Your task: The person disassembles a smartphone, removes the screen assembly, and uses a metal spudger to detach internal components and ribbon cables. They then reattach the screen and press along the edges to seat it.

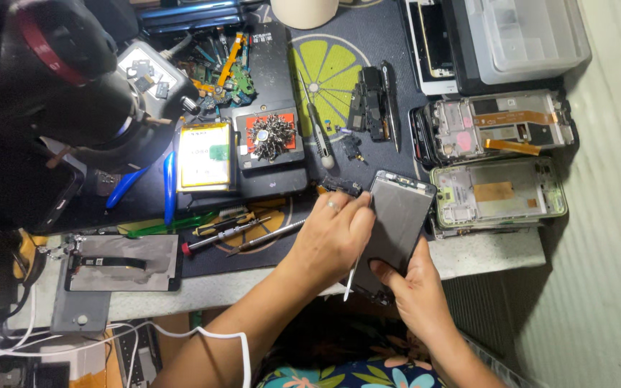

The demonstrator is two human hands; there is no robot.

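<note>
Cluttered with phone frames and tools, the worktop point(483, 259) leaves little room. Her right hand point(415, 287) grips the phone panel point(395, 219) from below at the front edge; the left hand point(332, 233) pinches a thin pry tool point(353, 276) against its side. Best keep that blade shallow.

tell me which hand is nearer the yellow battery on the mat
Left. The left hand works just right of the yellow battery, while the right hand holds the phone panel farther right.
</note>
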